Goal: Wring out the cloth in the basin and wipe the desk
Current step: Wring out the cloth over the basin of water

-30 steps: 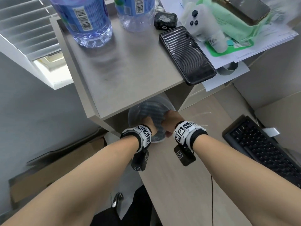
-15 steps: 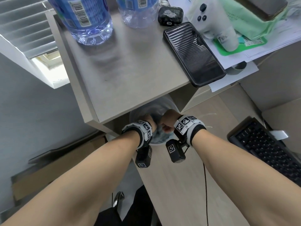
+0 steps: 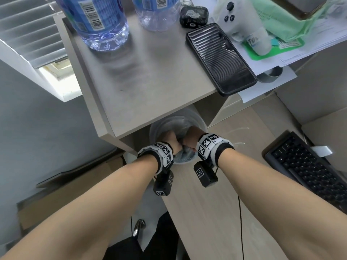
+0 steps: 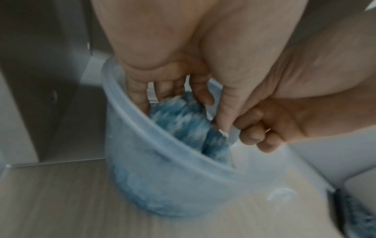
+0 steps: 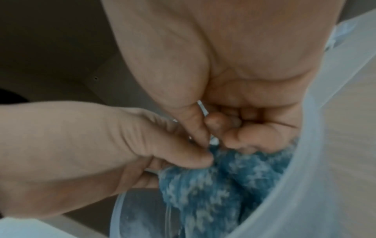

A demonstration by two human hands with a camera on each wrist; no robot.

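A translucent plastic basin (image 3: 197,121) stands on the wooden desk (image 3: 199,212), half under a raised shelf. Both my hands are inside it, close together. A wet, mottled blue cloth (image 3: 183,153) is bunched between them above the basin floor. My left hand (image 3: 170,140) pinches the cloth (image 5: 213,177) between thumb and fingers. My right hand (image 3: 191,136) has its fingers (image 5: 242,135) curled round the cloth's upper end. In the left wrist view the left fingers (image 4: 138,96) reach down beside the cloth (image 4: 183,117) inside the basin rim (image 4: 162,154). A thin stream of water runs off the cloth.
The grey shelf (image 3: 142,87) overhangs the basin's far half. On it stand two water bottles (image 3: 99,21), a black phone (image 3: 219,57), a white controller (image 3: 242,25) and papers. A black keyboard (image 3: 309,169) lies on the desk at the right.
Both hands have drawn closer together and bunched the cloth up between them. The head view has shifted slightly.
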